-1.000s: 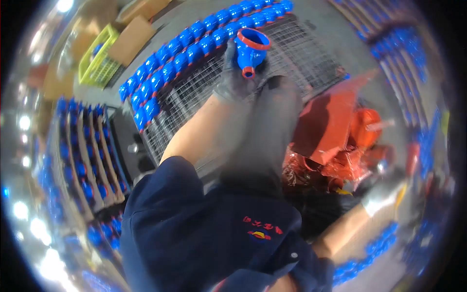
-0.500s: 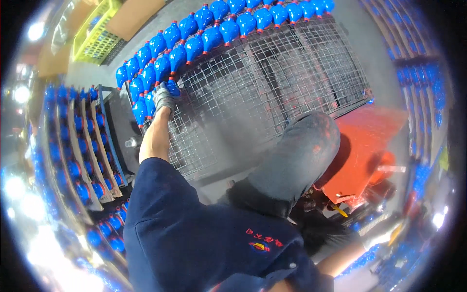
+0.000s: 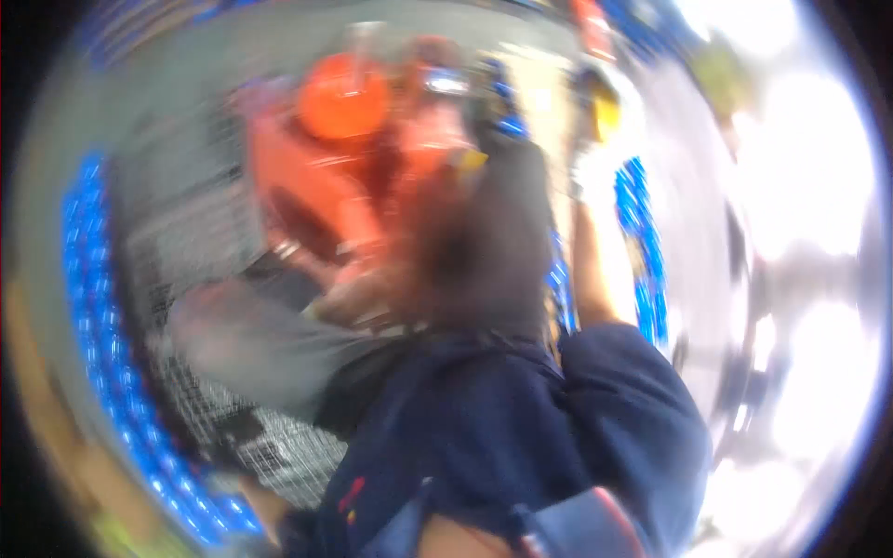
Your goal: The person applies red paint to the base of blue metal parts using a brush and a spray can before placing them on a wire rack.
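The whole picture is smeared by motion. At the lower left, my left hand [image 3: 228, 485], in a grey glove, is beside the near end of the rows of glossy blue bulb-shaped pieces [image 3: 116, 372]; its fingers are too blurred to read. My right arm stretches up at the right of centre. At its end my right hand [image 3: 588, 116] shows dark and yellow patches, and I cannot make out its fingers or anything in them. A cardboard strip [image 3: 542, 98] and more blue pieces [image 3: 642, 242] lie close to that hand.
A wire mesh rack [image 3: 177, 214] stretches along the left, beside the blue rows. Ahead of my legs stands an orange-red machine or cart [image 3: 316, 181] with a round orange part [image 3: 344, 98]. Bright glare covers the right side.
My view has swung to the right, so the rack and blue rows now lie on the left. My right arm has come up into view, reaching forward; my left hand is now low at the left.
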### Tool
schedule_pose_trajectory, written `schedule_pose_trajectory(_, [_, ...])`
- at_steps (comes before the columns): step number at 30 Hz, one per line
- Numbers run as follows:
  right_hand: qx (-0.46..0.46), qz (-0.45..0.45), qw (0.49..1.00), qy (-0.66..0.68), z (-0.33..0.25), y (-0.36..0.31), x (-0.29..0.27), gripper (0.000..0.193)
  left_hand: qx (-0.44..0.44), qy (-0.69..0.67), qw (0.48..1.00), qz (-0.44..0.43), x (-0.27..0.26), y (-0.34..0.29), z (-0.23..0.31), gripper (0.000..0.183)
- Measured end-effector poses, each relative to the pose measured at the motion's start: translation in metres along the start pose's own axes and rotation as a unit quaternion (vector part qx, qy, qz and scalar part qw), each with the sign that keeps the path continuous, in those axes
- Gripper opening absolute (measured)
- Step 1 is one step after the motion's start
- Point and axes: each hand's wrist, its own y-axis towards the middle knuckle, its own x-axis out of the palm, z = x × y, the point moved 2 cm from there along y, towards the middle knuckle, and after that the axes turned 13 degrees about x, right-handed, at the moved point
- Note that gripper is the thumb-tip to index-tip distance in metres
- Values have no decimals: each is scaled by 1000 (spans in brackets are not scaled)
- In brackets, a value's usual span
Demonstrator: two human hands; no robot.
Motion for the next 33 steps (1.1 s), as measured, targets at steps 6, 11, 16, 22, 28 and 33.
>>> schedule_pose_trajectory(6, [233, -115, 959, -113, 134, -144, -214, 28, 247, -59, 966, 46, -7, 109, 213, 71])
schedule_pose_trajectory(11, [400, -165, 814, -389, 209, -328, -387, 26, 338, -66, 928, 142, -83, 180, 319, 67])
schedule_pose_trajectory(16, [405, -229, 661, -589, 259, -392, -500, 30, 412, -60, 889, 190, -139, 229, 424, 63])
schedule_pose_trajectory(22, [263, -405, 575, -661, 356, -410, -555, 24, 475, -52, 859, 185, -199, 251, 508, 60])
schedule_pose_trajectory(28, [308, -457, 530, -644, 402, -401, -565, 20, 491, -197, 836, 148, -231, 183, 586, 54])
schedule_pose_trajectory(33, [289, -426, 586, -626, 405, -389, -538, 17, 475, -329, 811, 89, -240, 104, 617, 49])
